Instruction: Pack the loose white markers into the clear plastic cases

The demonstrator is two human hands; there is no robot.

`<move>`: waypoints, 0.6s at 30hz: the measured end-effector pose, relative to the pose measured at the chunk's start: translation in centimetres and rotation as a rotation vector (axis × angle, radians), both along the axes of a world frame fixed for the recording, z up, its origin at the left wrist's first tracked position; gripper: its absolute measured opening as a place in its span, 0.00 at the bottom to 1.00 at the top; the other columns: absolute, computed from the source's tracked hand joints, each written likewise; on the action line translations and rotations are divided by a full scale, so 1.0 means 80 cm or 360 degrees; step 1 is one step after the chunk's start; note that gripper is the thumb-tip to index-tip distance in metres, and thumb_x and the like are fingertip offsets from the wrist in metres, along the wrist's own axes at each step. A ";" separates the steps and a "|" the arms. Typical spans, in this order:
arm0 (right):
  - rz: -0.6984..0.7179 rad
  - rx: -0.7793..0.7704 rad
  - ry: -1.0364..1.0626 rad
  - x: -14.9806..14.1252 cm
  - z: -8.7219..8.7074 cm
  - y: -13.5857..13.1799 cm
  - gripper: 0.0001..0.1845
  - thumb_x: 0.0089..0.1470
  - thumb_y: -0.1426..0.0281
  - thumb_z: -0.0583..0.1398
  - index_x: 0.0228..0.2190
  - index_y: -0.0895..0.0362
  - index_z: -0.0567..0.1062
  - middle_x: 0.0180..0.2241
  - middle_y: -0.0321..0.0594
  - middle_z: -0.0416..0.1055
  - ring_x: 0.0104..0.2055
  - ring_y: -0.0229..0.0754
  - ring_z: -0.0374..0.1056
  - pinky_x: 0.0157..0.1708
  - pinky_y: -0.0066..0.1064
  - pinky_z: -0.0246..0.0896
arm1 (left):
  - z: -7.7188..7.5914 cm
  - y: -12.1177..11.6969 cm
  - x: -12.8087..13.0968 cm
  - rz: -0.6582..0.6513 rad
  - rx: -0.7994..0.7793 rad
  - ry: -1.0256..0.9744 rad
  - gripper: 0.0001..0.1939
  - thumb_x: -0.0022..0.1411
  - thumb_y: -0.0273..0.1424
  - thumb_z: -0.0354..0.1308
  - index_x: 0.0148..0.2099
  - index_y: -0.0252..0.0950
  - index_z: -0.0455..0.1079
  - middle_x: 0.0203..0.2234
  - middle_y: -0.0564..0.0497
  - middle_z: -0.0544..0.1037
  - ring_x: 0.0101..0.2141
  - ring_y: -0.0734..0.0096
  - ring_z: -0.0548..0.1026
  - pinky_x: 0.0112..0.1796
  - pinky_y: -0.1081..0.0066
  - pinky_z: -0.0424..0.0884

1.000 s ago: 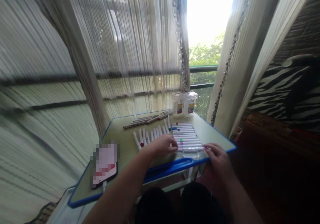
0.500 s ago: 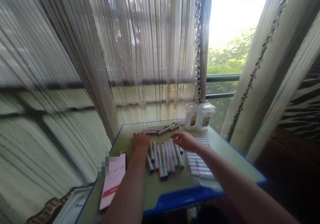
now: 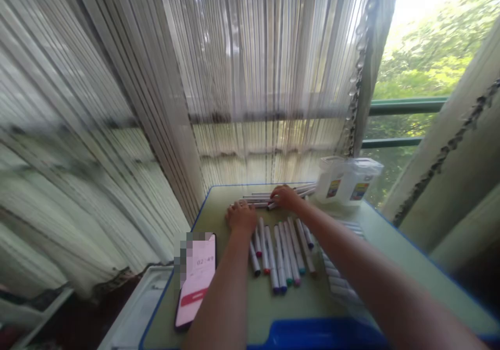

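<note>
My left hand (image 3: pixel 241 217) lies on the table with its fingers spread, at the left ends of a far group of white markers (image 3: pixel 255 200). My right hand (image 3: pixel 287 198) reaches over that same group, its fingers bent down onto the markers. Its fingertips are blurred, and whether they grip a marker cannot be made out. Nearer to me, a loose row of white markers (image 3: pixel 283 256) with coloured ends, among them red, blue, green and pink, lies between my forearms. My right forearm partly covers a clear pack of white markers (image 3: pixel 336 277).
Two clear plastic boxes (image 3: pixel 349 180) with labels stand at the table's back right. A phone (image 3: pixel 197 282) showing a timer lies at the left edge. The table (image 3: pixel 406 272) has a blue rim and a blue front ledge (image 3: pixel 320 333). String curtains (image 3: pixel 250 79) hang behind.
My right hand has moved away from the near row, forward and left onto the far markers. My left hand stays in about the same place. The view has turned somewhat to the left.
</note>
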State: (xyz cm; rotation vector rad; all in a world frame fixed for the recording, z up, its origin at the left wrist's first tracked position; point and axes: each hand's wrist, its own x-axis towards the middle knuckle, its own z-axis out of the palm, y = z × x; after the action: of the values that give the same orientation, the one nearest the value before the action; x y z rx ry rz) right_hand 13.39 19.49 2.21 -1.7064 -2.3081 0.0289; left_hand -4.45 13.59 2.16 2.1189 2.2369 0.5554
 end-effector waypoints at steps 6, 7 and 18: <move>0.0044 -0.0051 -0.0081 -0.016 -0.002 0.009 0.15 0.48 0.71 0.58 0.39 0.55 0.80 0.38 0.42 0.78 0.41 0.46 0.70 0.48 0.33 0.58 | -0.005 0.001 0.005 0.0136 -0.0003 -0.0107 0.24 0.64 0.33 0.42 0.56 0.26 0.63 0.50 0.30 0.67 0.50 0.46 0.66 0.47 0.56 0.62; 0.0054 -0.0064 -0.0095 -0.017 -0.003 0.010 0.15 0.47 0.71 0.59 0.38 0.55 0.80 0.38 0.43 0.78 0.42 0.46 0.70 0.47 0.33 0.58 | -0.005 0.001 0.004 0.0169 0.0012 -0.0137 0.23 0.63 0.31 0.42 0.57 0.25 0.62 0.50 0.30 0.67 0.50 0.47 0.66 0.47 0.57 0.62; 0.0148 -0.0248 -0.0149 -0.010 0.004 0.003 0.14 0.52 0.69 0.57 0.38 0.53 0.81 0.36 0.40 0.79 0.40 0.43 0.72 0.41 0.28 0.60 | 0.002 0.003 -0.001 0.0298 -0.0064 -0.0230 0.19 0.59 0.22 0.44 0.51 0.25 0.67 0.46 0.34 0.73 0.49 0.55 0.71 0.49 0.63 0.64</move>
State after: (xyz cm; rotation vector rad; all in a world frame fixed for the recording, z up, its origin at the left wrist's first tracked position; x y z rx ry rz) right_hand 12.63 19.74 2.51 -1.7044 -2.5121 0.1545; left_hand -4.55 13.82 2.31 1.7991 2.3567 0.6415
